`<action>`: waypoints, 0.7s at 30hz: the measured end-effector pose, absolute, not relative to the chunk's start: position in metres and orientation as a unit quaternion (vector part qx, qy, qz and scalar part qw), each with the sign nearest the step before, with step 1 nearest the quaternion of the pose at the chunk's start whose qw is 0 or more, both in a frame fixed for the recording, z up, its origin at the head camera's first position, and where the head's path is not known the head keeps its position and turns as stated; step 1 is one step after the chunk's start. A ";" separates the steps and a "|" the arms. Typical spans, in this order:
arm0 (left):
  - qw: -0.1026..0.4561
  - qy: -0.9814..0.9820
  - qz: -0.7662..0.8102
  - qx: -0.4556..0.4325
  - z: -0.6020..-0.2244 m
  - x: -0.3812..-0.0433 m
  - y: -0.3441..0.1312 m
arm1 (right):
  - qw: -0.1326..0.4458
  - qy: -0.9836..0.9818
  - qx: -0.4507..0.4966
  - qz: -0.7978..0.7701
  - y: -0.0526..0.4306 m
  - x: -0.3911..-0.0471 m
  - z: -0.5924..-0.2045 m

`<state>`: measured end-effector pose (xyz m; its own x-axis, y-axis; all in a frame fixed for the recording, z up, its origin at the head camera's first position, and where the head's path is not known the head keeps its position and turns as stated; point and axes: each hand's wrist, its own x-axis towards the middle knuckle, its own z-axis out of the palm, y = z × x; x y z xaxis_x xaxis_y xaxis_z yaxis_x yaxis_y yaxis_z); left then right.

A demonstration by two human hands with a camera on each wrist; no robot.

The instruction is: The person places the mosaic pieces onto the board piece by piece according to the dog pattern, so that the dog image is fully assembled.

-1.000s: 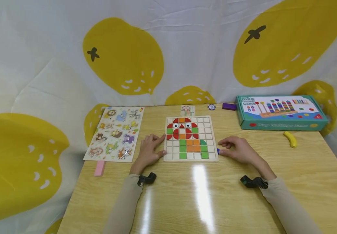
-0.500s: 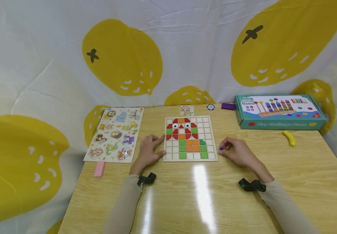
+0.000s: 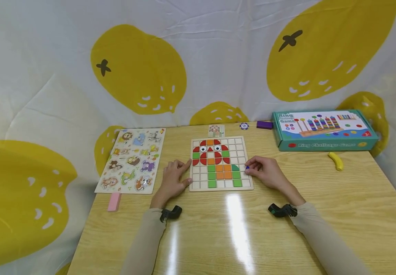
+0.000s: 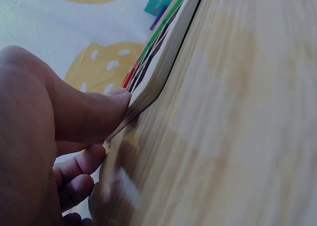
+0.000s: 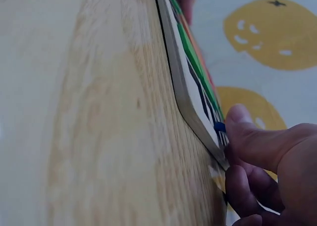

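A wooden grid board [image 3: 200, 184] lies flat in the head view, with red, green and orange tiles and two eye tiles forming a picture. My left hand [image 3: 174, 179] rests at the board's left edge, index fingertip and thumb spread apart and touching it. In the left wrist view the thumb [image 4: 94, 109] presses against the board's side. My right hand [image 3: 268, 172] is over the board's right edge, pinching a small blue piece [image 5: 220, 127] between thumb and fingers. Most of that piece is hidden, so its shape cannot be told.
Behind the board lies a small picture card [image 3: 216, 130], then a poker chip [image 3: 244, 126] and a purple block [image 3: 264, 125]. A Ring Challenge Game box [image 3: 326, 130] and toy banana [image 3: 336, 161] are right; an animal puzzle board [image 3: 131, 160] and pink block [image 3: 114, 201] left.
My right hand has lifted the blue piece from beside the board and moved it left over the right edge. The left hand stays at the left edge. The head view has shifted slightly.
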<state>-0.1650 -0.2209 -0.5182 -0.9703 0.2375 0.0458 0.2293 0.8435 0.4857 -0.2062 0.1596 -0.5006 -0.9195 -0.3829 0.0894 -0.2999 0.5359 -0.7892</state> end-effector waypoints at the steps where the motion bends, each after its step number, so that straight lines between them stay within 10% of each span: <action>1: 0.007 0.960 0.251 0.123 -0.518 -0.165 -0.221 | 0.046 0.879 -0.194 -0.434 0.157 -0.206 -0.501; 21: 0.009 0.960 0.251 0.122 -0.518 -0.159 -0.222 | 0.022 0.903 -0.161 -0.398 0.147 -0.211 -0.511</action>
